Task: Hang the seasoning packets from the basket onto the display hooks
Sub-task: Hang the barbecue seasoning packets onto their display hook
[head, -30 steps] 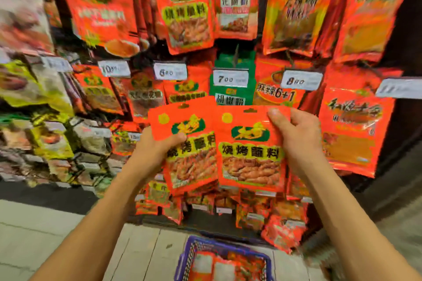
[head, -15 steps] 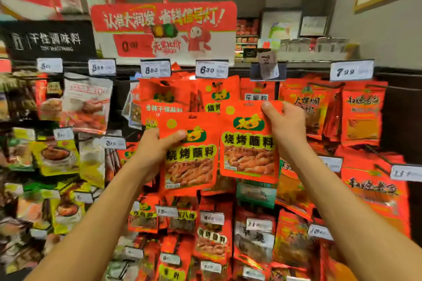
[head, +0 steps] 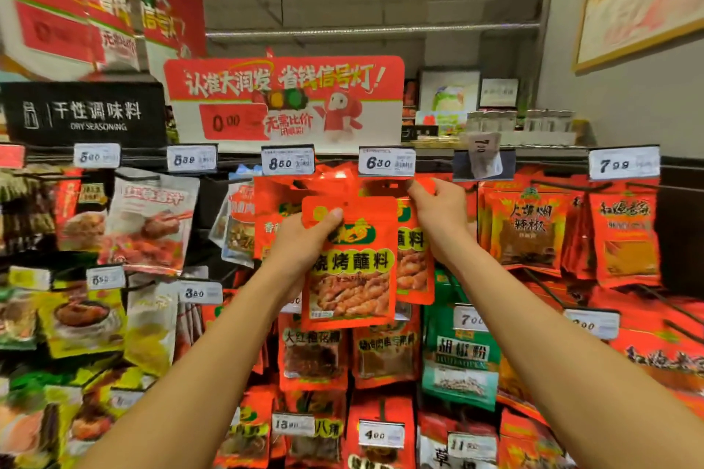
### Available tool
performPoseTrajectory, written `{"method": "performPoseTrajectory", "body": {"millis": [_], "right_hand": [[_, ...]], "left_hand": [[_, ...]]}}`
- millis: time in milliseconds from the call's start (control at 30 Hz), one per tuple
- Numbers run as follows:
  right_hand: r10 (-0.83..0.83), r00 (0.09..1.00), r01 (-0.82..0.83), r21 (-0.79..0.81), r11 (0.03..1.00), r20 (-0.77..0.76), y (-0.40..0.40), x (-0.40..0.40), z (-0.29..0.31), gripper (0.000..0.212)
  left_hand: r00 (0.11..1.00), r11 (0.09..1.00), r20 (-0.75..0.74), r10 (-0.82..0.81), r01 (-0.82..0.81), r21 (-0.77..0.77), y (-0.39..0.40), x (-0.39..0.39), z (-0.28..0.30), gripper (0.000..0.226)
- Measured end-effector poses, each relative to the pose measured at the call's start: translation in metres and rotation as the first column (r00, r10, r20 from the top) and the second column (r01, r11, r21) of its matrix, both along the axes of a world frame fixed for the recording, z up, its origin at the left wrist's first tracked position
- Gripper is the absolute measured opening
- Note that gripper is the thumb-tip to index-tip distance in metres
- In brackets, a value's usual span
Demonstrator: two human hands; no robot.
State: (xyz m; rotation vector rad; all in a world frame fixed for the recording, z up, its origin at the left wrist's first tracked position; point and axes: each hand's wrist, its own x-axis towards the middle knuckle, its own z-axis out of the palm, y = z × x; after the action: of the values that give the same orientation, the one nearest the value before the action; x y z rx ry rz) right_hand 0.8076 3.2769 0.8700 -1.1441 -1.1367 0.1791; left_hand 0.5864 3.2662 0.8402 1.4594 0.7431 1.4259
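Care matters here: our right hand (head: 438, 219) pinches the far barbecue dip packet (head: 415, 259) up under the 6.30 price tag (head: 386, 163), so we should level its hole with the hook, while our left hand (head: 304, 240) grips the near packet (head: 350, 270) clear.

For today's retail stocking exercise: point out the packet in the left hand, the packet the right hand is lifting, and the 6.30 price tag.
Left-hand packet (head: 350, 270), head view: its yellow-green label band.
Right-hand packet (head: 413, 266), head view: its visible right strip.
6.30 price tag (head: 385, 163), head view: middle of the tag.
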Motion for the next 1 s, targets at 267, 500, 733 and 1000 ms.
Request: {"method": "performPoseTrajectory", "body": {"millis": [267,500,733,1000], "right_hand": [[-0.155,0.982,0.164,-0.087,0.983,0.105,0.028,0.004,-0.005,0.037],[-0.188,0.981,0.193,-0.329,0.924,0.046,0.062,0.018,0.0,0.052],[-0.05,0.971,0.009,-0.175,0.985,-0.235,0.041,0.034,-0.008,0.022],[0.255,0.955,-0.271,-0.097,0.958,-0.153,0.012,0.018,-0.009,0.026]], "left_hand": [[1.0,1.0,-0.015,-0.004,0.004,0.002,0.023,0.01,0.002,0.011],[1.0,1.0,-0.027,-0.012,0.012,0.002,0.043,0.026,0.001,0.017],[0.999,1.0,0.049,0.004,-0.005,0.012,0.047,0.055,0.011,0.021],[0.986,0.996,0.163,0.03,-0.017,-0.084,0.051,0.081,0.019,0.009]]}}
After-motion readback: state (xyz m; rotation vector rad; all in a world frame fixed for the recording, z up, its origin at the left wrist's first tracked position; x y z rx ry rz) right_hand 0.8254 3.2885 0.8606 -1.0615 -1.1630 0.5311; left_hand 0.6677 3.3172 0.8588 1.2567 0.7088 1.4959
